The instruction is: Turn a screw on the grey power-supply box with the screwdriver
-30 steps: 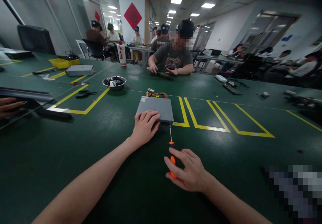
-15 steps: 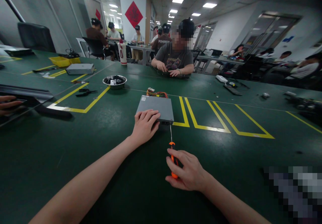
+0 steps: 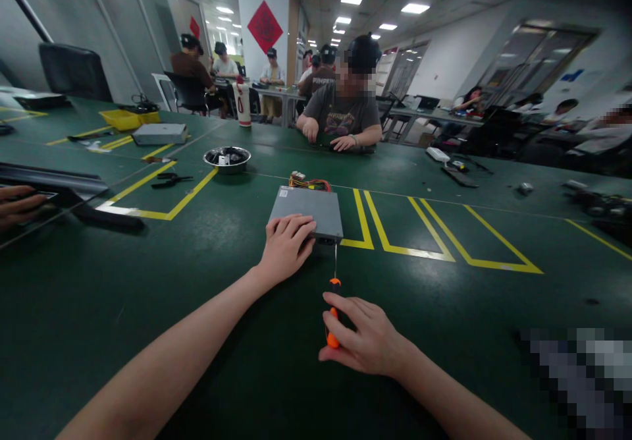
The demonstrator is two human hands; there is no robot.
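A grey computer power supply (image 3: 316,208) lies flat on the green table, its bundle of coloured cables (image 3: 311,182) at the far side. My left hand (image 3: 289,246) rests over its near left part, fingers on the top and thumb by the front edge, holding it. In my right hand (image 3: 363,331) is an orange and black screwdriver (image 3: 334,341), gripped by the handle. The screwdriver's shaft points away from me, and its tip meets the near face of the power supply by the right corner. Whether a screw sits there is too small to tell.
A metal bowl (image 3: 227,159) with small parts stands beyond, to the left. Black clips (image 3: 170,180), another grey box (image 3: 160,134) and a yellow tray (image 3: 129,120) lie farther left. A co-worker's hand (image 3: 20,206) is at the left edge; another person (image 3: 340,114) sits opposite.
The screwdriver handle has shifted slightly left and turned in my right hand. My left hand stays on the power supply. The person opposite has moved one hand a little.
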